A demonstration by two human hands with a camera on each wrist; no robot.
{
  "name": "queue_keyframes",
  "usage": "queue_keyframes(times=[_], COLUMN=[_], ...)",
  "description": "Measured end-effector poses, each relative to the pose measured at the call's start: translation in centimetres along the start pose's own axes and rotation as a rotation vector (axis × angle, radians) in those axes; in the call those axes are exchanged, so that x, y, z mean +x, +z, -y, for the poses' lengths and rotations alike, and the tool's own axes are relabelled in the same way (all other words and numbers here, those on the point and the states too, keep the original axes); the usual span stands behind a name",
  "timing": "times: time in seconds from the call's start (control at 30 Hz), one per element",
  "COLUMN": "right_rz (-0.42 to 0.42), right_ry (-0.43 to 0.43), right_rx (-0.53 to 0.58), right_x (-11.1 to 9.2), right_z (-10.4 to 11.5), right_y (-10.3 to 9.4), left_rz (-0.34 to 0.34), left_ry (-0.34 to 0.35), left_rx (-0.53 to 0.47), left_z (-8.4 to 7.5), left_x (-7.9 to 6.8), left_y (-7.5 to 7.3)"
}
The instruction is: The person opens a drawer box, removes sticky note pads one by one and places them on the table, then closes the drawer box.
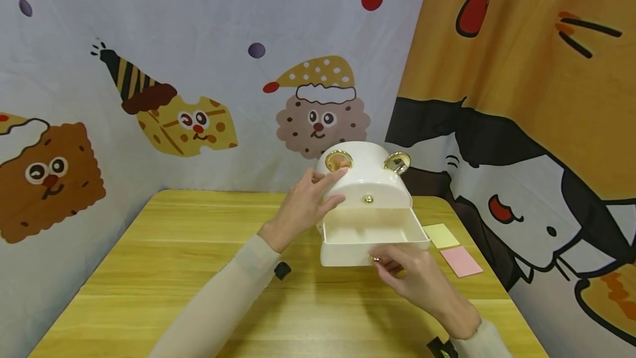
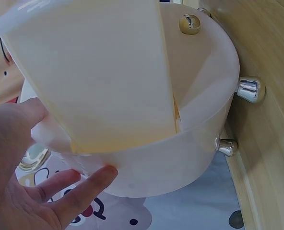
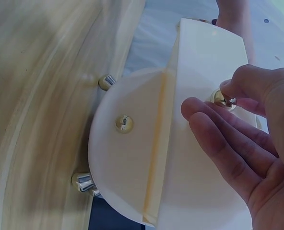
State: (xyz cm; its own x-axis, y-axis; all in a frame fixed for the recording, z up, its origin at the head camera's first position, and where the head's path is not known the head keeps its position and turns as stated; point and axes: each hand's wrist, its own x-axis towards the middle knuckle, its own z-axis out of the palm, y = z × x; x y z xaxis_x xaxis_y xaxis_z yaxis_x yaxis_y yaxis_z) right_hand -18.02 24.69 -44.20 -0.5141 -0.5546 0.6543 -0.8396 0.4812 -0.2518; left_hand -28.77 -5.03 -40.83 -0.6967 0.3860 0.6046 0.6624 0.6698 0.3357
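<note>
A white rounded storage box (image 1: pixel 360 156) with two gold ears stands on the table. Its drawer (image 1: pixel 376 256) is pulled out, and inside I see only a bare cream floor. My right hand (image 1: pixel 409 272) pinches the gold knob (image 3: pixel 223 99) on that drawer's front between thumb and index finger. Against the box's left side, near one gold ear (image 1: pixel 339 161), lies my left hand (image 1: pixel 305 203) with fingers spread and fairly straight. Another gold knob (image 1: pixel 368 199) sits on the face above the drawer. Below it, the lower front carries a knob (image 3: pixel 124 123) too.
Yellow sticky notes (image 1: pixel 441 235) and pink sticky notes (image 1: pixel 461 261) lie to the right of the box on the wooden table (image 1: pixel 199 247). Gold feet (image 2: pixel 250 89) hold the box up. A cartoon-printed cloth (image 1: pixel 199 15) hangs behind the table and along its right side.
</note>
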Motion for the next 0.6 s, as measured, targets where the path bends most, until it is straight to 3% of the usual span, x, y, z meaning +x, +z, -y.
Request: queue_keyframes(times=[0.6], right_rz=[-0.004], right_ry=[0.021], right_rx=[-0.013], right_x=[0.7], right_z=[-0.9], right_y=[1.1], left_rz=[-0.015], left_ry=[-0.013], left_rx=[-0.002], left_z=[-0.1], left_x=[-0.1], left_y=[0.1])
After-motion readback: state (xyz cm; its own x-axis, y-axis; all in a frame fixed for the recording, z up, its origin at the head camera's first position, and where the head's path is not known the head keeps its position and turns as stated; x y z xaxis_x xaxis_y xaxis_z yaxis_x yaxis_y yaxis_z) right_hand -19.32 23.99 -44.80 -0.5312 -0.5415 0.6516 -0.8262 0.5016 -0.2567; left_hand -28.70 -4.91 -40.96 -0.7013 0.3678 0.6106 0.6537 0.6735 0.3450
